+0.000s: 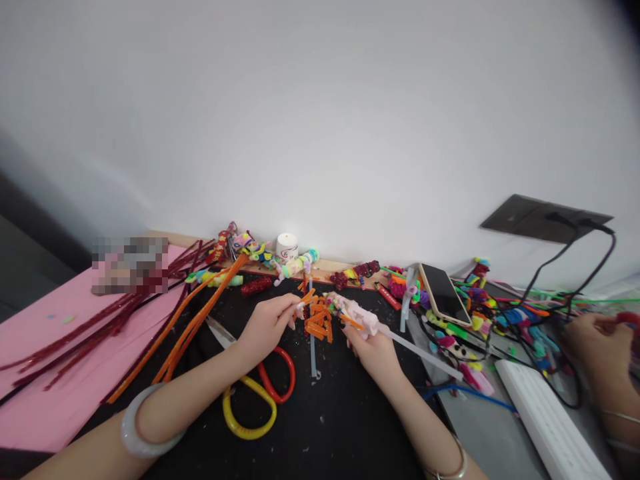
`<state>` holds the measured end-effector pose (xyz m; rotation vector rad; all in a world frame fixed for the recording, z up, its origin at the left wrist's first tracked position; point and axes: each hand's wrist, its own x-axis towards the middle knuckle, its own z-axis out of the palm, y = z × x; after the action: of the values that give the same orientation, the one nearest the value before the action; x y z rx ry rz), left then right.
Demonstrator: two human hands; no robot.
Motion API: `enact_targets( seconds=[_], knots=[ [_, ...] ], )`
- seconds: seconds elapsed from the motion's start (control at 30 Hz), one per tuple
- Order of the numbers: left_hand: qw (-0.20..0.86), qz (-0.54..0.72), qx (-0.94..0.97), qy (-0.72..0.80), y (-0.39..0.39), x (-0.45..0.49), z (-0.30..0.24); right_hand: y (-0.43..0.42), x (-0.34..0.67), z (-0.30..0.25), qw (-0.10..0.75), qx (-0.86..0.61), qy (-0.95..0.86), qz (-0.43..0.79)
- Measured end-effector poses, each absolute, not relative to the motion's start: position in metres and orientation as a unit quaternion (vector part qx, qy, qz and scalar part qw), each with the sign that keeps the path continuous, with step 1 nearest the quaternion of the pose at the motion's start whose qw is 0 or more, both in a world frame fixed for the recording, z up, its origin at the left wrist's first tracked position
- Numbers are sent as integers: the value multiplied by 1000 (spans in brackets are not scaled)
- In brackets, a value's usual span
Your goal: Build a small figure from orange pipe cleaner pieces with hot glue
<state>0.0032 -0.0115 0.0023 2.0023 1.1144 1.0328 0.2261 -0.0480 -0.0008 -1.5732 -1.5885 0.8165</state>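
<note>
Head view: an orange pipe-cleaner piece [306, 298] is pinched in the fingers of the left hand [267, 325], right at the pile of cut orange bits [318, 320] on the black tabletop [330, 413]. The right hand [373, 347], at about 3 o'clock of that pile, is closed around a pale glue stick [400, 337]. Scissors [260, 393] are lying at 6 o'clock. Best results are probably had if the piece is kept short in the pinch and held steady near the stick tip. Another person's hand [597, 343] is seen far right.
</note>
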Motion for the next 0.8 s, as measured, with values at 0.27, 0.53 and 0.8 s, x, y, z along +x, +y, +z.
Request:
enact_targets(
  seconds=[0.27,0.53,0.8],
  knots=[
    [322,400,745,427,-10,4,2,-46,236,12,223,-645,-724,101],
    [329,405,735,434,-10,4,3,-45,241,9,87,-724,-684,-21],
    [343,407,734,422,-11,5,6,-45,239,7,97,-760,-642,-42]
  ],
)
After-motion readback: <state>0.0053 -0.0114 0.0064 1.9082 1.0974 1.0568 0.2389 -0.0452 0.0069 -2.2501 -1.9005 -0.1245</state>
